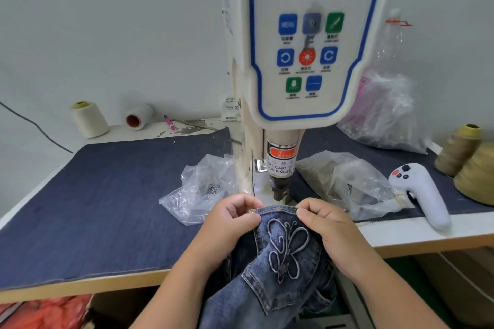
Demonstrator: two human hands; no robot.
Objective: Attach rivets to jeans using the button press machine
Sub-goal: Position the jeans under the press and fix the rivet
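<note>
Left hand [235, 218] and right hand [324, 224] pinch the stitched top edge of a blue denim jeans pocket with looped embroidery [287, 246] beneath the cream button press machine [280, 157] labelled "TAKE CARE OF YOUR FINGER".

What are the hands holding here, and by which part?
Both hands, left and right, pinch the jeans at the pocket's top edge, one at each corner, below the press head.
</note>
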